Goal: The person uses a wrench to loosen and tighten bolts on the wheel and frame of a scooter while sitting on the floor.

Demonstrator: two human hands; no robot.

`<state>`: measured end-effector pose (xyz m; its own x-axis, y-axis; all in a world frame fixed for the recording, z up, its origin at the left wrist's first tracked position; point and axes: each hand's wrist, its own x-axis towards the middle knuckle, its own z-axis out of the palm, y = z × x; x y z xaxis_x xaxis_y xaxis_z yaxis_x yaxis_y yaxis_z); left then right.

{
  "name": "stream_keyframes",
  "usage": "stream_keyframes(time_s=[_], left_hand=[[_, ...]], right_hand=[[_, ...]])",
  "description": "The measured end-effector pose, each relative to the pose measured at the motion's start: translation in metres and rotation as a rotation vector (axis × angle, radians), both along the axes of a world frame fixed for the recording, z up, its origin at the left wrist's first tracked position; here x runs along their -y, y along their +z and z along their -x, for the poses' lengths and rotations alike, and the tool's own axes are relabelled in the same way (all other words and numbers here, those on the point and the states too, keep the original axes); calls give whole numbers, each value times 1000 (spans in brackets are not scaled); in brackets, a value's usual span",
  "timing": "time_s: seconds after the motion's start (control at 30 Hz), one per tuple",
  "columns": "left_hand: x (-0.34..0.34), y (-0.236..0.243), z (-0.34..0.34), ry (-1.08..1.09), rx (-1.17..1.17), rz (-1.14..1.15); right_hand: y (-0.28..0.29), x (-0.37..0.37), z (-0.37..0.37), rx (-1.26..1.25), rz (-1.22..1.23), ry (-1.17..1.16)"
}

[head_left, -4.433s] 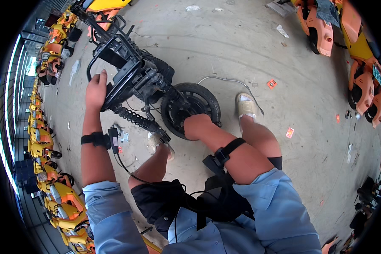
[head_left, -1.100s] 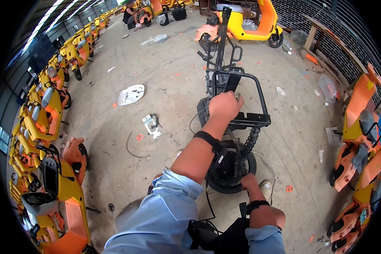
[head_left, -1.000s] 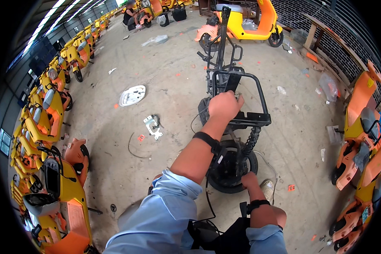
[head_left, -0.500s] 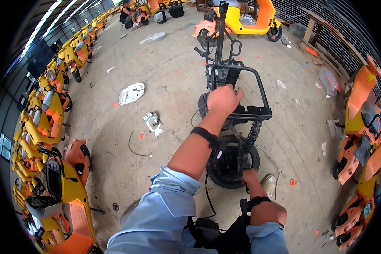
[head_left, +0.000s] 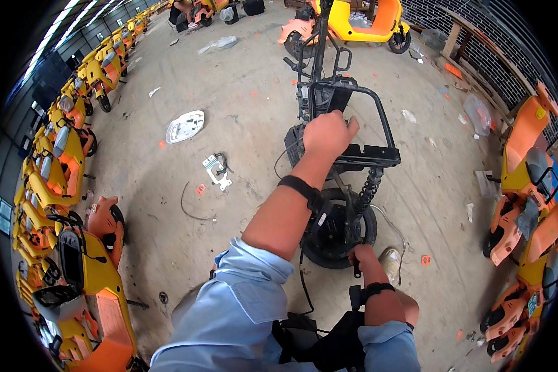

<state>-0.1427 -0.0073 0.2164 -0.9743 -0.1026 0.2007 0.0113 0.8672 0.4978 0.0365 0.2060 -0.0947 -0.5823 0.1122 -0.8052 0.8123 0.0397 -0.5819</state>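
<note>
A stripped black scooter frame (head_left: 333, 96) is stood on the concrete floor (head_left: 254, 124) directly in front of the person, with its wheel (head_left: 330, 232) turned toward the body. At the near end of the frame, the left side of the tubular rack (head_left: 378, 115) is gripped by the left hand (head_left: 328, 133), its fingers curled over and its thumb raised. Below the rack, beside the wheel's hub, a dark handle (head_left: 357, 269) is held in the closed right hand (head_left: 362, 253); only its lower end is exposed, so its kind cannot be told. A coil-spring shock absorber (head_left: 369, 189) is seen between rack and wheel, on the frame's right. A grey cable (head_left: 400, 230) and a light-coloured shoe (head_left: 390, 263) are seen just right of the wheel. Left of the frame, a white plastic panel (head_left: 186, 126), a metal bracket (head_left: 218, 172) and a thin dark cable (head_left: 189, 208) are spread on the floor, with a row of yellow-and-orange scooters (head_left: 68, 155) parked farther out. More scooters (head_left: 521, 186) are parked well to its right, and one yellow scooter (head_left: 366, 28) is placed beyond its far end.
</note>
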Motion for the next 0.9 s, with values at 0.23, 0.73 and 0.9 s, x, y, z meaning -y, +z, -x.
stream_keyframes(time_s=[0.23, 0.73, 0.9], left_hand=[[2, -1, -1, 11, -20, 8], [2, 1, -1, 20, -11, 41], [1, 3, 0, 16, -4, 16]], right_hand=[[-3, 7, 0, -1, 18, -52], [17, 1, 16, -148, -718, 751], [33, 2, 23, -199, -836, 902]])
